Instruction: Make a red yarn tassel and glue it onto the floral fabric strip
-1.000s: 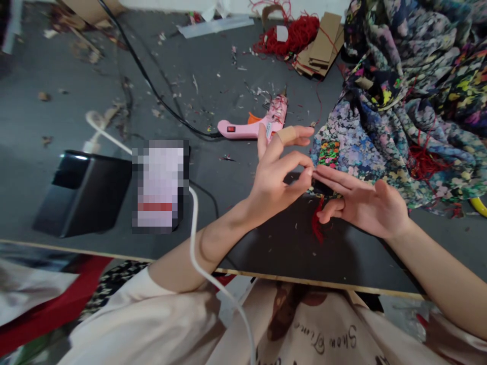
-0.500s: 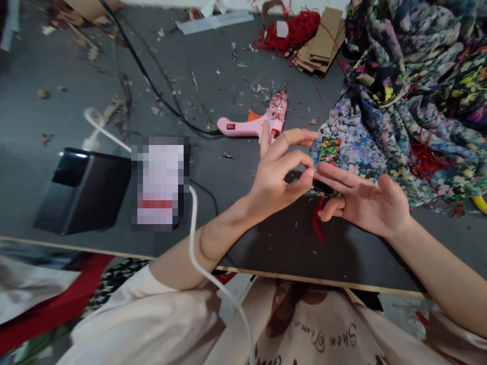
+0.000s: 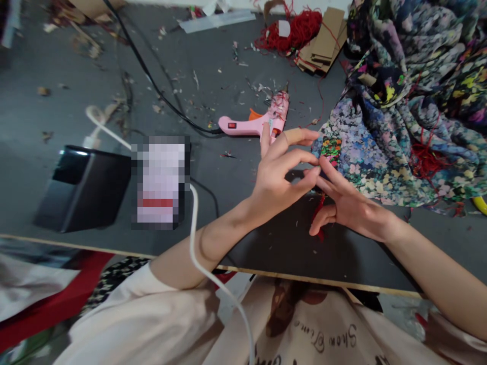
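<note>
My left hand (image 3: 279, 170) reaches over the grey table with its thumb and index fingertips pinched together. What lies between them is too small to make out. A tan bandage wraps one of its fingers, whose tip is beside the edge of a floral fabric (image 3: 365, 152). My right hand (image 3: 352, 205) comes from the right with fingers stretched apart, one fingertip touching the left hand's pinch. Its lower fingers bend over some red thread (image 3: 321, 198). Behind the fingertips shows a small orange-and-green patterned patch (image 3: 331, 148).
A pink glue gun (image 3: 247, 125) lies beyond my left hand, its black cord (image 3: 152, 83) running to the back. Two phones, one dark (image 3: 89, 190), one blurred (image 3: 160, 177), are at left, with a white cable (image 3: 194, 228). Red yarn (image 3: 294, 30) and cardboard pieces (image 3: 323, 43) sit behind.
My right hand has rotated, its palm turning away, and its fingertip has come up to my left fingertips. The left hand has hardly moved.
</note>
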`<state>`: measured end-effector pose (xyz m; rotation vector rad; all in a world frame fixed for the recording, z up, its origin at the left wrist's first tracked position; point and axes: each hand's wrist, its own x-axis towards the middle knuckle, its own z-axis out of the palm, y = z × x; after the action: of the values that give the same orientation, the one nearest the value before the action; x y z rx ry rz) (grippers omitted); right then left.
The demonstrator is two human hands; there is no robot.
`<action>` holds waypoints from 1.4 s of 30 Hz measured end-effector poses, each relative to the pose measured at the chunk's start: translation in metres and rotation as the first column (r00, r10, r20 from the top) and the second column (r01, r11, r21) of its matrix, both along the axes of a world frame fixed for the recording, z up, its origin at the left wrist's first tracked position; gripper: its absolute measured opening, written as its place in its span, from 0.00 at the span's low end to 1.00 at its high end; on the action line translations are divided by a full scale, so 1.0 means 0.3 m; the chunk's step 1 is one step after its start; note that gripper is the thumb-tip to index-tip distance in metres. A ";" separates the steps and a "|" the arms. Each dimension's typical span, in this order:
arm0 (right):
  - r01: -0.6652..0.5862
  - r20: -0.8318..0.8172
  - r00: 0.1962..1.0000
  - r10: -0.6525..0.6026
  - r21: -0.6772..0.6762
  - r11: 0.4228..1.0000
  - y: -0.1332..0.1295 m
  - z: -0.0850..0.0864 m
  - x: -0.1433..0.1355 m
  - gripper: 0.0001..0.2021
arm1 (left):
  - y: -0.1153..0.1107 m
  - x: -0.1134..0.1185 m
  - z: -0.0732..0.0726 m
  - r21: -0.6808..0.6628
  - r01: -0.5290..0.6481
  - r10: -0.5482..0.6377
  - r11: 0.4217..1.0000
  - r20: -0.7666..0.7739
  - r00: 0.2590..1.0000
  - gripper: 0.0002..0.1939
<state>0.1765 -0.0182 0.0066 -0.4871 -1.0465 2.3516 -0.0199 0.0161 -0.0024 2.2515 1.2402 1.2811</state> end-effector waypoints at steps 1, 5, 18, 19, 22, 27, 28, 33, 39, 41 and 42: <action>-0.016 0.018 1.000 0.016 0.021 1.000 -0.002 -0.004 -0.001 0.35 | -0.002 0.002 0.002 -0.013 -0.002 0.002 1.000 0.017 1.000 0.04; -0.058 0.036 0.998 0.056 0.076 0.995 -0.010 -0.025 -0.003 0.38 | -0.007 0.009 0.009 -0.072 0.014 -0.010 0.997 0.056 0.998 0.07; 0.174 0.075 0.982 -0.174 0.014 0.985 0.032 0.011 0.021 0.29 | 0.011 -0.020 -0.005 0.049 0.112 -0.119 0.992 0.157 0.980 0.15; 0.189 0.089 0.978 -0.189 0.005 0.982 0.032 0.010 0.021 0.29 | 0.010 -0.022 -0.003 0.074 0.114 -0.123 0.991 0.141 0.982 0.15; 0.297 0.151 0.944 -0.293 -0.005 0.955 0.033 0.006 0.015 0.27 | 0.009 -0.028 0.004 0.145 0.099 -0.111 0.984 0.073 0.991 0.16; 0.564 0.298 0.771 -0.562 0.090 0.821 0.051 0.008 0.024 0.18 | 0.018 -0.039 0.002 0.235 0.093 -0.076 0.967 -0.081 0.994 0.16; 0.615 0.320 0.716 -0.621 0.131 0.777 0.056 0.008 0.029 0.18 | 0.021 -0.040 0.000 0.247 0.072 -0.049 0.966 -0.095 0.994 0.13; 0.754 0.206 0.405 -0.891 0.475 0.453 0.079 -0.019 0.049 0.18 | 0.032 -0.031 -0.018 0.165 0.030 0.002 0.986 -0.193 0.981 0.13; 0.036 0.205 0.442 -0.874 0.969 0.245 0.076 -0.061 0.048 0.14 | 0.024 -0.016 -0.032 -0.023 0.101 -0.100 0.995 -0.454 0.885 0.13; -0.116 0.248 0.447 -0.860 0.969 0.219 0.074 -0.068 0.051 0.15 | 0.023 -0.017 -0.028 -0.017 0.093 -0.090 0.996 -0.453 0.887 0.11; -0.142 0.254 0.424 -0.869 0.967 0.214 0.075 -0.070 0.053 0.15 | 0.023 -0.018 -0.026 -0.012 0.084 -0.080 0.996 -0.446 0.891 0.11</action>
<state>0.1923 0.0043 -0.0144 -1.2351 -2.0673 0.4659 -0.0252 0.0230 -0.0102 2.6690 1.2572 0.7549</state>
